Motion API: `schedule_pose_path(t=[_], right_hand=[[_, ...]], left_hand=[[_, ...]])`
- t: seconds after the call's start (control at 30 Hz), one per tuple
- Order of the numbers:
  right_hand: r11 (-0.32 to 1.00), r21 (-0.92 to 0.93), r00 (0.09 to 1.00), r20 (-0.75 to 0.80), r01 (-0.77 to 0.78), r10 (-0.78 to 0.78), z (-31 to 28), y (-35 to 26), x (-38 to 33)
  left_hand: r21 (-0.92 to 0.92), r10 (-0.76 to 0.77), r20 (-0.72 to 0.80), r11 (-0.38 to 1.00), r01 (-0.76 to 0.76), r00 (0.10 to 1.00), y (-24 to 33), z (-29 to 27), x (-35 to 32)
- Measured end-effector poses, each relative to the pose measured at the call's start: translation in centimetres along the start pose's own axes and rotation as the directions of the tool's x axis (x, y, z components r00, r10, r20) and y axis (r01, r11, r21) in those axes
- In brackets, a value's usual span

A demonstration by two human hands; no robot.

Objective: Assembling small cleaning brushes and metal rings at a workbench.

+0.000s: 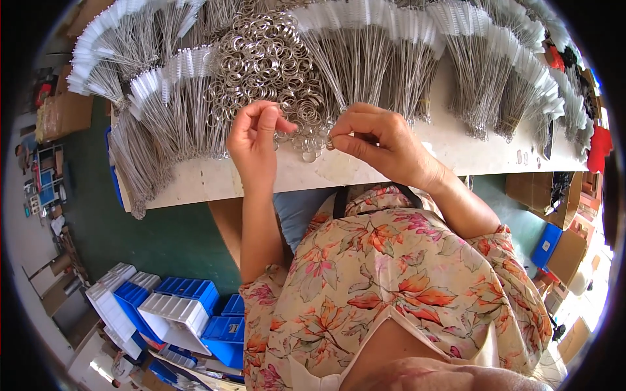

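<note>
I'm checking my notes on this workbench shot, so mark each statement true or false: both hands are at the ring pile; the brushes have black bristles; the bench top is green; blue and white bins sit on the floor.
1. Both hands are at the ring pile. True: the left hand and right hand pinch at the near edge of the metal rings.
2. The brushes have black bristles. False: the wire brushes have white bristles.
3. The bench top is green. False: the bench is pale; the floor is green.
4. Blue and white bins sit on the floor. True.
</note>
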State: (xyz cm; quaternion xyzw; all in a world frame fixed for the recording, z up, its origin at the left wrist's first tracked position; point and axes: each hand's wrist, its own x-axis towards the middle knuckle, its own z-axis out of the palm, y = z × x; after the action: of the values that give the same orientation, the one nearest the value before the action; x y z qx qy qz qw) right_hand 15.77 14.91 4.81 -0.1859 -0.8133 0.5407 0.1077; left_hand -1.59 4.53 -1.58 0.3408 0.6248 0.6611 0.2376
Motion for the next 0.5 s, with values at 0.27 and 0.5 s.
schedule_pose_path(t=[0.27, 0.5], right_hand=[[0.965, 0.156, 0.958, -0.233, 0.209, -0.170, 1.3, 0.2, 0.8], [0.960, 0.211, 0.969, -0.203, 0.182, -0.139, 0.6, 0.3, 0.0]], left_hand=[[-0.514, -0.138, 0.003, 0.849, 0.120, 0.990, 1.6, 4.6, -2.3], [-0.325, -0.048, 0.065, 0.943, 0.067, 0.997, 3.2, 4.2, -2.7]])
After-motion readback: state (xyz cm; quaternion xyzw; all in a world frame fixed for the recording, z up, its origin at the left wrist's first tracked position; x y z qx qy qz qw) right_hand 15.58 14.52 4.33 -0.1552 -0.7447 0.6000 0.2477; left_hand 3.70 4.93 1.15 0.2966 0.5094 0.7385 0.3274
